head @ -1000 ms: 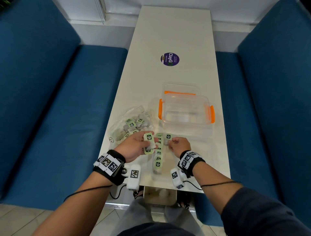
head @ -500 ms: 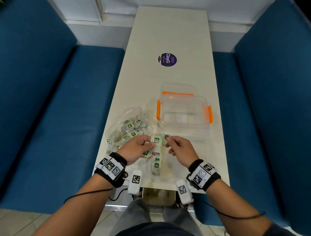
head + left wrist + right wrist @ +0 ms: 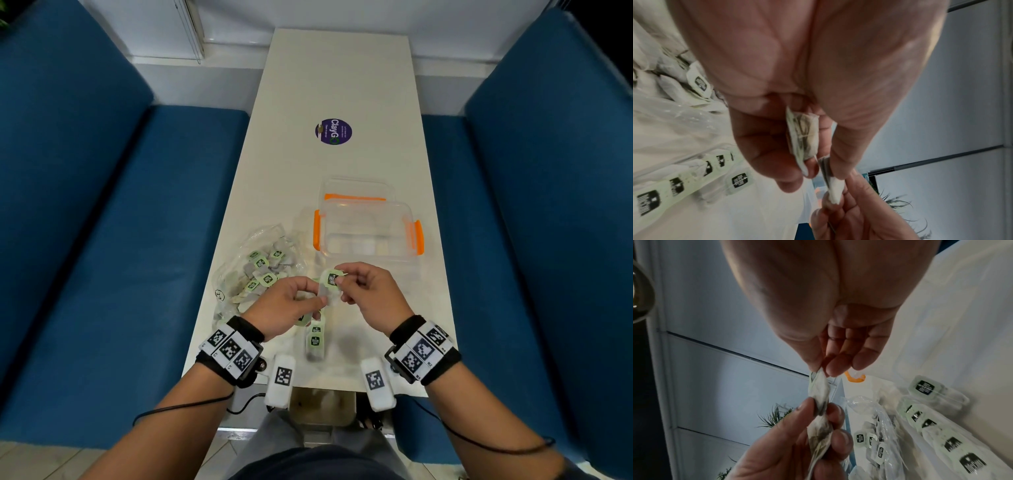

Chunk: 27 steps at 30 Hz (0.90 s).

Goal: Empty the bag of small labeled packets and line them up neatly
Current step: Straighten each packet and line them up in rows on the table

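Observation:
A small packet with a pale green label point(image 3: 331, 280) is held just above the table between both hands. My left hand point(image 3: 294, 298) pinches its lower pouch end point(image 3: 803, 138), and my right hand point(image 3: 356, 286) pinches the label end point(image 3: 818, 386). A clear plastic bag point(image 3: 260, 270) with several more packets lies to the left on the white table point(image 3: 339, 85). A row of packets point(image 3: 317, 337) runs toward the near table edge, partly hidden by my left hand; the row point(image 3: 949, 434) also shows in the right wrist view.
A clear lidded box with orange clips point(image 3: 368, 228) stands just beyond my hands. A round purple sticker point(image 3: 333, 131) lies farther up the table. Blue bench seats point(image 3: 120, 240) flank both sides of the narrow table.
Both hands rose off the row and came together around one packet. The right hand shifted right and back, then took the packet's label end.

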Tool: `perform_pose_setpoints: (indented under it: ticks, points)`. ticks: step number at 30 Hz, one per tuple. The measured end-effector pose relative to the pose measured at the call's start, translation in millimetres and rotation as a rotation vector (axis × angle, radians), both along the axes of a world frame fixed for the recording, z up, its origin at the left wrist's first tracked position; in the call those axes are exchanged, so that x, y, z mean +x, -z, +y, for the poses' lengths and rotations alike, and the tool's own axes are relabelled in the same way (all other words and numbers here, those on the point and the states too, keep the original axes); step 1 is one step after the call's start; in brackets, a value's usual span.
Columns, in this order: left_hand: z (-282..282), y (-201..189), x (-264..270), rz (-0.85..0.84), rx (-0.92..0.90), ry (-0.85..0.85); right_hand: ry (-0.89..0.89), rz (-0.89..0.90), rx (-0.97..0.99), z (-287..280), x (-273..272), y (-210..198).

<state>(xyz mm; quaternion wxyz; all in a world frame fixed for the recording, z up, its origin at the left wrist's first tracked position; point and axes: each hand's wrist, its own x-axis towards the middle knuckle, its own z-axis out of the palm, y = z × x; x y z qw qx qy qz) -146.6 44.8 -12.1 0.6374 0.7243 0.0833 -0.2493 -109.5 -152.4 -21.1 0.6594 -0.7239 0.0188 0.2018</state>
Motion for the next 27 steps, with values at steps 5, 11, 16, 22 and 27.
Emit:
perform_pose_setpoints:
  ticks: [5, 11, 16, 22, 27]
  points:
    - [-3.0, -5.7, 3.4, -0.023, -0.010, 0.017, 0.006, -0.058, 0.012, 0.6, 1.7, -7.6]
    - [-1.8, -0.8, 6.1, -0.038, -0.002, -0.013, -0.163, -0.035, -0.099, -10.8, 0.5, -4.3]
    - [-2.6, 14.7, 5.7, 0.029, 0.020, -0.061, -0.222, -0.007, -0.248, -18.7, -0.2, 17.8]
    - [1.9, 24.5, 4.9, 0.214, -0.165, -0.263, -0.055, 0.130, -0.344, -26.1, 3.2, 72.4]
    - [6.3, 30.3, 2.2, 0.229, -0.145, -0.339, -0.117, 0.235, -0.488, -16.5, 7.6, 111.6]
